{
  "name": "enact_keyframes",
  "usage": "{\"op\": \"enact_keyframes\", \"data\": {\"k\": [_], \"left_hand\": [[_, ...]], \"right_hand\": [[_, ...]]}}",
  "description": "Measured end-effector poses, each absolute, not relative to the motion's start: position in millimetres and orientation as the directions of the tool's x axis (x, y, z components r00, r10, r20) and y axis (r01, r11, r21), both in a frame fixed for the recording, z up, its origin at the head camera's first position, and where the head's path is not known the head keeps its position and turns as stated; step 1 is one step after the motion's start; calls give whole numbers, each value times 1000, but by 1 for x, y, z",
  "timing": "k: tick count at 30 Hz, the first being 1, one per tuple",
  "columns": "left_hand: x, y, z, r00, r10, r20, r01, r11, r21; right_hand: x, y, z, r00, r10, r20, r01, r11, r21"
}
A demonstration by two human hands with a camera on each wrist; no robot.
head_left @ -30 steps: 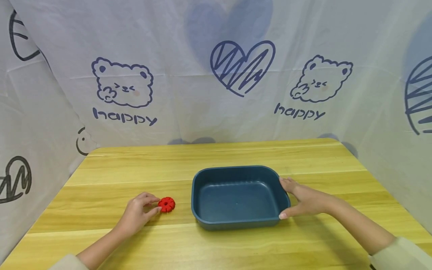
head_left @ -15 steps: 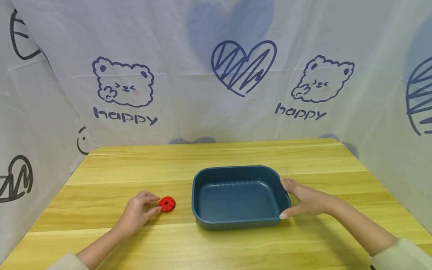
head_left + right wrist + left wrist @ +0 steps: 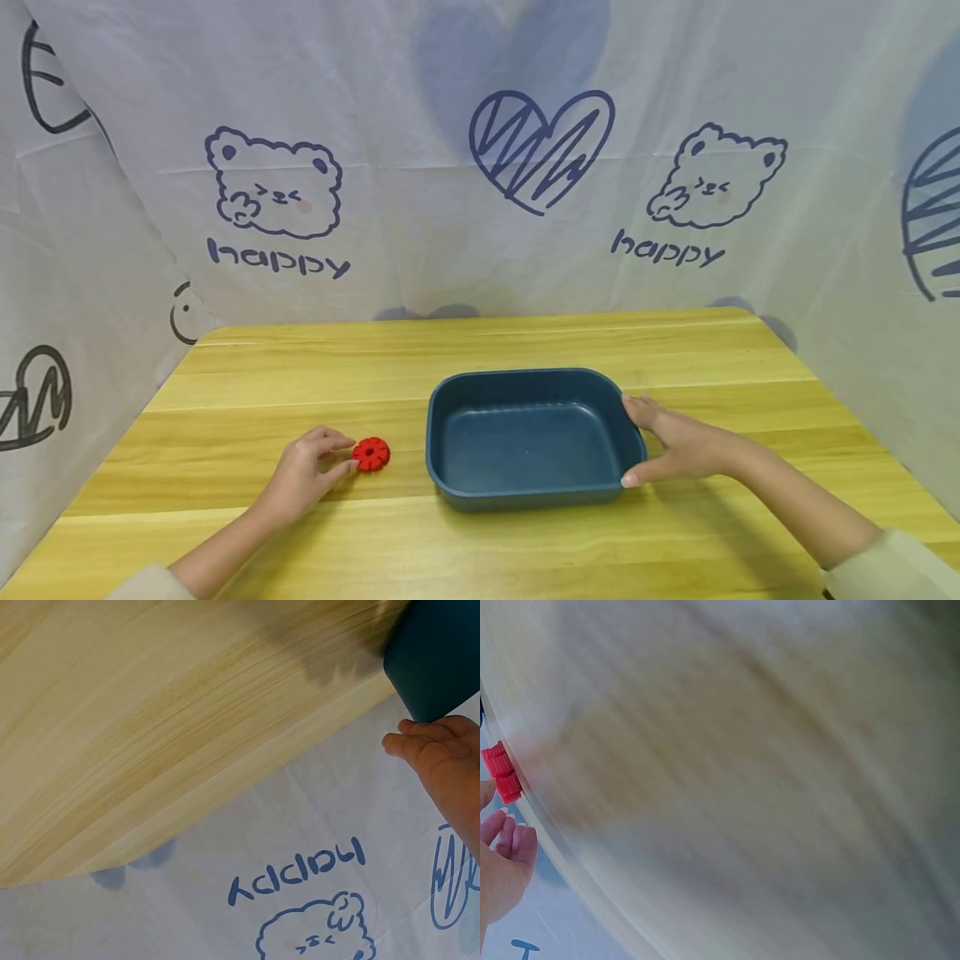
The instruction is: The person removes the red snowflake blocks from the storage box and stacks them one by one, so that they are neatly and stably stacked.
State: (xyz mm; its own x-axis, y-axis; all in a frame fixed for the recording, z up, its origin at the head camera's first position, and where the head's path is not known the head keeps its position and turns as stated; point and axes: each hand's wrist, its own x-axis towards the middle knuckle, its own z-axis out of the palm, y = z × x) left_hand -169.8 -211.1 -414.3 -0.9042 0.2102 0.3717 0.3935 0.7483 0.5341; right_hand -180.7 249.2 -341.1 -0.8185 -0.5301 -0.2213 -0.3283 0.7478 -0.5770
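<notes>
On the table left of centre lies a small stack of red notched plastic discs [image 3: 371,454], with a hole through the top one. My left hand [image 3: 303,471] pinches its left side between thumb and bent fingers. The left wrist view catches the stack's ridged sides [image 3: 502,772] at its left edge, beside the left hand's fingers [image 3: 514,840]. A dark blue rectangular bin [image 3: 528,450] with rounded corners stands right of the discs, with nothing in it. My right hand [image 3: 686,446] grips the bin's right end, thumb on the near corner and fingers toward the far one.
A yellow wood-grain table [image 3: 315,367] carries everything. Behind it and along both sides hangs a white cloth [image 3: 420,225] printed with bears, hearts and the word "happy". Between the red discs and the bin's left wall is a narrow strip of tabletop.
</notes>
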Motion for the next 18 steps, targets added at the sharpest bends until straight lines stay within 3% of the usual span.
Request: {"op": "enact_keyframes", "data": {"k": [11, 16, 18], "left_hand": [[-170, -217, -401, -905, 179, 387, 385, 732, 561], [-176, -217, -383, -886, 164, 433, 396, 753, 525], [-180, -214, -374, -873, 172, 456, 408, 771, 490]], "right_hand": [[-181, 253, -338, -813, -547, -200, -345, 728, -592], [-185, 257, -329, -855, -500, -141, -346, 751, -563], [-188, 257, -324, -883, -466, -59, -373, 772, -514]]}}
